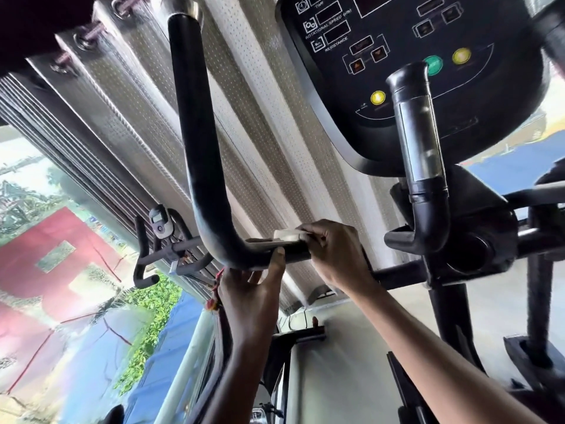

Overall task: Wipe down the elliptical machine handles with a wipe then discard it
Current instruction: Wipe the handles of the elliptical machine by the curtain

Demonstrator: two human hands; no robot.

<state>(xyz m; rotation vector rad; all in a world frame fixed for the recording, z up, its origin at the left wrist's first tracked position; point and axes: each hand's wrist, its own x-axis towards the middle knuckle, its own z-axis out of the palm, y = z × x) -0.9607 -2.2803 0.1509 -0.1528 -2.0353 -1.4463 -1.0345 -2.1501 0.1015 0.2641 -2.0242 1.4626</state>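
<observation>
Reaching up and forward from the lower edge of the view with both bare forearms. Right grip (333, 252) closed on a folded white wipe (289, 235), pinching it between thumb and curled fingers and pressing it onto the top of the low, level stretch of the black handle (195, 133), back of the hand toward the camera, forearm running down to the right. Left grip (253, 289) just below and left of the wipe, raised under the same bar, fingers nearly straight and loosely spread with tips against its underside, thumb laid up on the near face just beside the wipe, not wrapped round. Red thread (214, 301) at the left wrist. Above the left grip, the bend of that handle and its long upright, capped in metal at the top. Up and right of the right grip, a dark console (397, 56) with yellow and green buttons, and in front of it a shorter handle (422, 142) with a shiny plate, well apart from both grips. Behind everything, a silvery dotted curtain (260, 133). Left of the left grip, farther off, another machine's handlebars (159, 240) with a small display.
</observation>
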